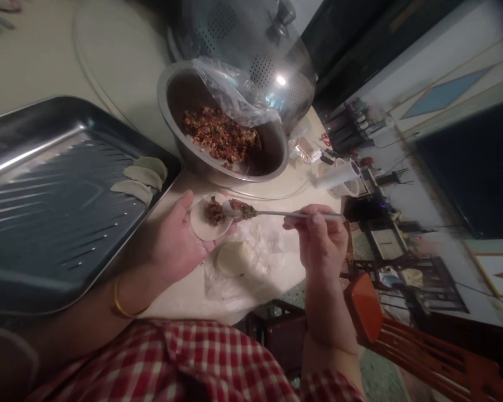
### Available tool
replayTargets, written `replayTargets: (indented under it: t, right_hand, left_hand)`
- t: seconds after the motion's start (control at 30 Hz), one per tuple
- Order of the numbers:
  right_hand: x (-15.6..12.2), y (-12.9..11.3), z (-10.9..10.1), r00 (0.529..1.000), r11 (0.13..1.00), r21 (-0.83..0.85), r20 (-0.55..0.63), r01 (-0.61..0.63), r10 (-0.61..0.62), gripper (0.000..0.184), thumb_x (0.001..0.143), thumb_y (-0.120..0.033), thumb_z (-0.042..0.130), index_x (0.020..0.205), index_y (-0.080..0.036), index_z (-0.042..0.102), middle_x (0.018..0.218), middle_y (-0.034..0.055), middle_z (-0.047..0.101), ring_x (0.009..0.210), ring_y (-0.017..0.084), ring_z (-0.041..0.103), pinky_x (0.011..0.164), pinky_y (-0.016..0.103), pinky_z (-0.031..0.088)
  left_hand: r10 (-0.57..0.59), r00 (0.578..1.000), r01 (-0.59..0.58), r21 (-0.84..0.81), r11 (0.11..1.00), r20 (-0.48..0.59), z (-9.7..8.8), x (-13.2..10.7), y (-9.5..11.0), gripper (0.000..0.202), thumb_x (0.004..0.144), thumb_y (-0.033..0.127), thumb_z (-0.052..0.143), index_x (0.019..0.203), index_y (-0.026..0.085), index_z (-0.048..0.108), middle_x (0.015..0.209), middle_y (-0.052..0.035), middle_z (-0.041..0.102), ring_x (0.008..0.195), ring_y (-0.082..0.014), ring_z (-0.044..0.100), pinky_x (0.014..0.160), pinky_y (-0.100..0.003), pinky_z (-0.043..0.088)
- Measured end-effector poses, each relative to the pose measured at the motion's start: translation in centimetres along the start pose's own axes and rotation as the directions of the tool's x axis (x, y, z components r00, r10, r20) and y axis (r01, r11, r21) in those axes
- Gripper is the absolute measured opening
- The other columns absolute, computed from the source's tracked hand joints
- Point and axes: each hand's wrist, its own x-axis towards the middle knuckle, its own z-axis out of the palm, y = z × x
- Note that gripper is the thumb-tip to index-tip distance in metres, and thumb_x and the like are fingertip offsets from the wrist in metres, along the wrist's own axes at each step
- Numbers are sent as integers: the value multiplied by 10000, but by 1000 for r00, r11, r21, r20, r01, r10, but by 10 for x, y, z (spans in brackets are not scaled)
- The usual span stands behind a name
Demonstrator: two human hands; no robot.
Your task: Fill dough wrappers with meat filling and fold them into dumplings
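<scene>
On the palm-up fingers of my left hand (174, 245) rests a round dumpling wrapper (199, 222) with a small mound of dark minced filling (213, 212) on it. My right hand (323, 240) grips the handle of a metal spoon (279, 213). More filling clings to the spoon's bowl, whose tip touches or hovers just over the mound; I cannot tell which. Below my hands, a stack of pale wrappers (233, 258) lies on a clear plastic bag (272, 248). Beyond them a metal bowl (218, 177) holds a reddish-brown filling mix (220, 134).
At left, a ridged metal tray (46, 229) has 3 folded dumplings (141, 176) in its right corner. A perforated steel lid (238, 33) stands behind the bowl, with plastic film (235, 95) over the bowl's rim. An orange chair (364, 307) is at right.
</scene>
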Motion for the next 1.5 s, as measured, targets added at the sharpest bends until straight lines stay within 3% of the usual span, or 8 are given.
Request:
replayTargets:
  t: [0.27, 0.53, 0.77, 0.97, 1.2, 1.37, 1.5]
  right_hand:
    - [34, -3, 7, 993, 991, -134, 111, -15, 30, 257, 852, -450, 663, 762, -210, 651, 584, -55, 662, 484, 75, 628, 488, 188, 540]
    - [34, -7, 12, 968, 965, -256, 220, -60, 119, 293, 844, -476, 663, 760, -197, 639, 593, -31, 689, 525, 101, 654, 523, 223, 563]
    - [37, -13, 8, 987, 980, -194, 163, 44, -12, 233, 851, -430, 674, 766, -213, 661, 661, -47, 671, 550, 83, 650, 534, 214, 558]
    - [36, -16, 7, 983, 977, -208, 185, 50, -10, 251, 866, -425, 658, 740, -208, 648, 651, -45, 673, 536, 86, 650, 524, 220, 558]
    - [33, -15, 22, 961, 971, -241, 272, 11, 57, 267, 848, -435, 670, 736, -195, 637, 603, -42, 688, 532, 93, 670, 513, 211, 556]
    - [33, -14, 18, 979, 983, -169, 201, 70, -35, 226, 866, -419, 660, 783, -209, 652, 635, -54, 684, 563, 88, 678, 550, 214, 565]
    - [33, -19, 7, 983, 982, -174, 176, 73, -42, 211, 873, -408, 657, 783, -218, 656, 666, -57, 666, 563, 81, 662, 553, 218, 558]
  left_hand:
    - [-69, 992, 48, 196, 979, 105, -9, 3, -5, 531, 1009, 407, 290, 1217, 60, 633, 1138, -180, 718, 1041, -306, 688, 945, -469, 540]
    - [-97, 992, 79, 207, 975, 76, -7, 3, -6, 532, 1018, 385, 270, 1176, 54, 656, 1116, -168, 728, 990, -283, 705, 889, -410, 572]
    - [-69, 996, 59, 179, 982, 51, -3, 1, -4, 513, 1015, 361, 285, 1169, 42, 655, 1101, -177, 730, 980, -281, 703, 912, -442, 567]
    - [-44, 998, 34, 171, 985, 54, -4, 3, -4, 461, 1005, 350, 312, 1149, 93, 666, 1129, -162, 725, 998, -286, 700, 896, -449, 573]
    - [-47, 995, 32, 175, 984, 83, -4, 1, -4, 454, 1012, 346, 300, 1097, 109, 677, 1034, -126, 749, 944, -240, 705, 918, -411, 564]
    - [-64, 997, 58, 122, 991, 48, 0, -1, -2, 474, 1010, 377, 302, 1119, 82, 656, 1024, -150, 745, 951, -265, 710, 886, -405, 567]
    - [-46, 998, 41, 137, 990, 33, 1, -2, -1, 491, 1010, 391, 280, 1118, 90, 651, 1047, -157, 740, 928, -277, 716, 820, -394, 582]
